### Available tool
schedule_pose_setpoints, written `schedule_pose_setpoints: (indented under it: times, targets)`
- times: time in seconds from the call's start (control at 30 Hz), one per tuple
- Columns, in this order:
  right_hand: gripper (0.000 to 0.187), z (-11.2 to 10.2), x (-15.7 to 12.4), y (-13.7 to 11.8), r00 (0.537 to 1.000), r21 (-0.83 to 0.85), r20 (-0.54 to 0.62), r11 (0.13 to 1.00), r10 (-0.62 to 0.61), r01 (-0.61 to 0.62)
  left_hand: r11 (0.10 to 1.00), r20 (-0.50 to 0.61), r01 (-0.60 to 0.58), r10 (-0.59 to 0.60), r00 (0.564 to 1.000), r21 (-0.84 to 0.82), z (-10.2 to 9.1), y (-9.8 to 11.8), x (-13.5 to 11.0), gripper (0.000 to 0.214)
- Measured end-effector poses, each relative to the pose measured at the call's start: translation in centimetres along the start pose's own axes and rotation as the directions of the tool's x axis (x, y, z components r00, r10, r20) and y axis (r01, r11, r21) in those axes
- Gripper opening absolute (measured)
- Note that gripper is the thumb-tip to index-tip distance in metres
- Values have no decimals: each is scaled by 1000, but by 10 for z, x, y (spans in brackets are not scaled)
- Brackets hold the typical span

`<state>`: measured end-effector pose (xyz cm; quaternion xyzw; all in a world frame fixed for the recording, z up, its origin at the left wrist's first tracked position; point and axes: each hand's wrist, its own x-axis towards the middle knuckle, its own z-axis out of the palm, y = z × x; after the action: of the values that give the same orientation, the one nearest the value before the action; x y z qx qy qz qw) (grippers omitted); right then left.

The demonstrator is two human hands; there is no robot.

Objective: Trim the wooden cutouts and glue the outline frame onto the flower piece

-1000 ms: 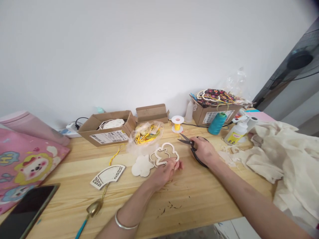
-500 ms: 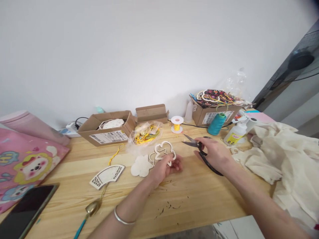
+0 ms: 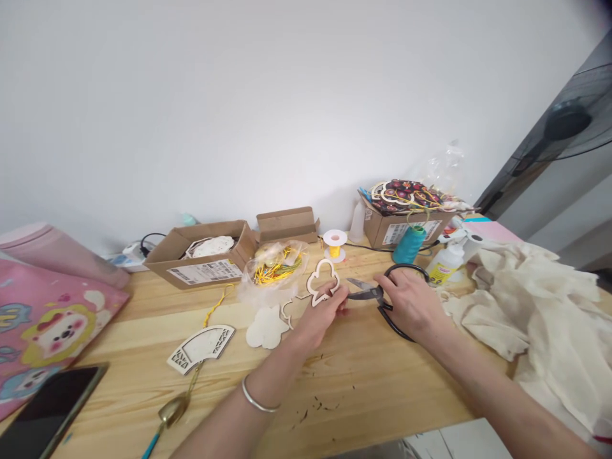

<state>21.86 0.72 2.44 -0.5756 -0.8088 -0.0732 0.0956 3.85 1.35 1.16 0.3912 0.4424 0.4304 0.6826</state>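
Pinching the lower part of a cloud-shaped wooden frame (image 3: pixel 311 280) between the thumb and fingers of the left hand (image 3: pixel 329 303). Presenting the frame tilted up over the middle of the wooden table (image 3: pixel 368 363), near the spool of yellow thread (image 3: pixel 335 249). Wearing a silver bangle (image 3: pixel 255 404) on the left wrist. Gripping black-handled scissors (image 3: pixel 377 295) in the right hand (image 3: pixel 412 305), with fingers wrapped on the handles. Holding the blades parted and pointing toward the left hand; being unable to tell whether the lower blade is touching the fingers there.

Observing a solid cloud-shaped cutout (image 3: pixel 266 327) lying on the table to the left of the frame. Finding a fan-shaped openwork ornament (image 3: pixel 201 347) farther left, with yellow cord at its top, and a gold spoon (image 3: pixel 173 410) with a turquoise handle below it. Recording a clear plastic bag of yellow cords (image 3: pixel 275 271) resting in front of the cardboard boxes. Noting a teal thread cone (image 3: pixel 409 245) and a glue bottle (image 3: pixel 444 264) standing beyond the right hand, with cream cloth (image 3: pixel 549 306) heaped to the right.
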Motion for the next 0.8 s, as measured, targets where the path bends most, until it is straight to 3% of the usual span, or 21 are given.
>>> schedule_pose_setpoints:
  times: [0.1,0.23,0.33,0.43,0.5,0.57,0.63,0.67,0.7,0.73,0.8]
  targets:
    - [31,-6,-23,27,992,2,-65,994,112,-112,998,1,-34,34,999,43,15,0,5,28]
    - [29,-16,-53,58,919,115,-147,929,367,-352,985,186,34,-66,980,169,37,-7,15,38]
    - [27,-17,-57,66,882,259,-109,870,458,-419,954,292,122,-203,935,274,48,-12,23,50]
    - [30,-11,-43,58,864,466,-59,779,500,-419,925,378,195,-317,870,326,48,-12,27,43]
    - [34,-5,-26,46,878,648,12,665,479,-372,916,462,260,-381,801,306,42,-9,28,37]
    - [39,0,-6,30,910,833,82,474,406,-286,894,540,336,-448,712,297,33,-7,27,35]
    - [40,5,12,13,935,916,169,301,312,-266,854,581,403,-519,627,329,21,-4,24,36]
    - [39,8,19,6,941,932,216,231,262,-278,840,580,418,-541,609,345,15,-3,22,37]
    - [38,12,25,-1,943,939,259,172,209,-296,838,566,417,-546,618,352,8,-2,19,37]
    - [37,15,29,-7,942,941,292,126,166,-314,848,540,404,-531,654,344,2,-1,15,36]
    - [37,22,34,-15,939,941,322,67,120,-332,898,453,346,-436,777,271,-9,0,7,34]
